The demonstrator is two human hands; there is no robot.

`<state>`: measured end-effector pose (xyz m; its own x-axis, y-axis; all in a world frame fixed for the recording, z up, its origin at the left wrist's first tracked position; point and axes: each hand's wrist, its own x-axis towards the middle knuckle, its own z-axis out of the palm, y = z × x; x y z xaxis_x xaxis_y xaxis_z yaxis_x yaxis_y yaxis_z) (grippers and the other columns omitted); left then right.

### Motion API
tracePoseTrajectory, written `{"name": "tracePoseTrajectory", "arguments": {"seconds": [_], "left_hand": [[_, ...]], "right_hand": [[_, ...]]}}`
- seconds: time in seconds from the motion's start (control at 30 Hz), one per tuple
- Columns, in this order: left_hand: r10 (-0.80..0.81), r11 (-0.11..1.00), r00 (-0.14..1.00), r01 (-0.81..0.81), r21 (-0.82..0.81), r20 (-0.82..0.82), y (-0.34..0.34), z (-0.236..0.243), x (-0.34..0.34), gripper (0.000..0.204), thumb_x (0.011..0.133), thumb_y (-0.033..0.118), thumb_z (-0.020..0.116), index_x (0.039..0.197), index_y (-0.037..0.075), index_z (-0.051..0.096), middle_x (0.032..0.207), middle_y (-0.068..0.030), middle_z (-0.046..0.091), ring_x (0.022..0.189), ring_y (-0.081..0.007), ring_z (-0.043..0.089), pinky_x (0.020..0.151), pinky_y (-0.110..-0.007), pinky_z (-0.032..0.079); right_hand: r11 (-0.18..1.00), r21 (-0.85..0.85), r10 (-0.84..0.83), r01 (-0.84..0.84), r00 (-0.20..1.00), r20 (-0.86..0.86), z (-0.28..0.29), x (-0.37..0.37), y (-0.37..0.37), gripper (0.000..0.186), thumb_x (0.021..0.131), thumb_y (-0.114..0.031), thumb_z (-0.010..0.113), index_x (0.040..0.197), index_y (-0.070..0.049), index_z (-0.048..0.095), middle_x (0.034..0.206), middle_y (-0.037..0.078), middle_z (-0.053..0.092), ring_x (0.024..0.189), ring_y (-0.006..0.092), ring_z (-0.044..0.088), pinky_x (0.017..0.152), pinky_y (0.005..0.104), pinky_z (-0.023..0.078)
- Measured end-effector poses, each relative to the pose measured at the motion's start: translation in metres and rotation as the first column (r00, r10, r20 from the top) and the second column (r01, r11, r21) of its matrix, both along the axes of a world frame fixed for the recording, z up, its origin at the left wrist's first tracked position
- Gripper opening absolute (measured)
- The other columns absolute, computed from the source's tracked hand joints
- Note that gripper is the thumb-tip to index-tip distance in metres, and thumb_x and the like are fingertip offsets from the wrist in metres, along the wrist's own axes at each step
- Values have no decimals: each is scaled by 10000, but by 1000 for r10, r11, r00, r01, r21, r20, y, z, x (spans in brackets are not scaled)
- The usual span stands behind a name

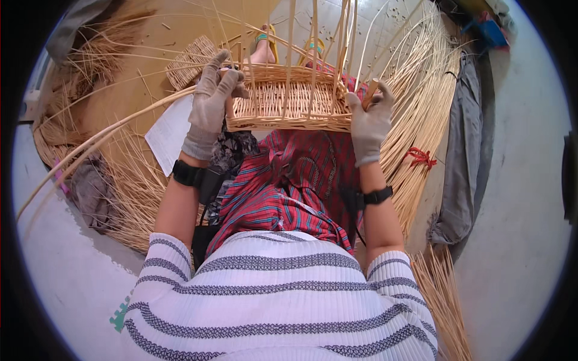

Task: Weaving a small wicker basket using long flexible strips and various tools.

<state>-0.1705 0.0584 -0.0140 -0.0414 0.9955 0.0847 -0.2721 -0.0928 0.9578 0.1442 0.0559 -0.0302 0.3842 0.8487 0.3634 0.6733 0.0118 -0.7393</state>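
Observation:
A half-woven rectangular wicker basket rests over my lap, its long upright stakes rising past the top of the view. My left hand, in a grey-white knit glove, is closed at the basket's left end, with long pale canes running out from beside it to the lower left. At the right end my gloved right hand grips the basket by its corner, the thumb on the near side and the other fingers curled round a thick corner post. The undersides of both hands are hidden.
A bundle of pale canes, tied with red string, lies at the right beside grey cloth. On the left are loose canes, a white paper sheet and a small woven panel. My sandalled feet are beyond the basket.

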Motion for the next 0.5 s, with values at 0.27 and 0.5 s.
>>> {"name": "tracePoseTrajectory", "arguments": {"seconds": [0.27,0.5], "left_hand": [[305,872,952,-278,-403,3,-8,-32,5,326,951,364,717,842,57,707,571,47,518,461,-52,503,405,-224,437],[437,895,888,-445,-26,-144,-21,-6,25,301,975,328,682,1015,30,695,883,-48,664,782,-113,632,714,-291,543]], "right_hand": [[817,-228,531,-530,534,658,4,-22,-21,566,764,-517,764,1141,-108,661,996,74,661,1011,293,617,944,428,429],[815,-310,572,-489,601,558,16,-23,-15,436,877,-408,726,1174,-98,650,995,73,673,985,260,652,873,399,470]]}}
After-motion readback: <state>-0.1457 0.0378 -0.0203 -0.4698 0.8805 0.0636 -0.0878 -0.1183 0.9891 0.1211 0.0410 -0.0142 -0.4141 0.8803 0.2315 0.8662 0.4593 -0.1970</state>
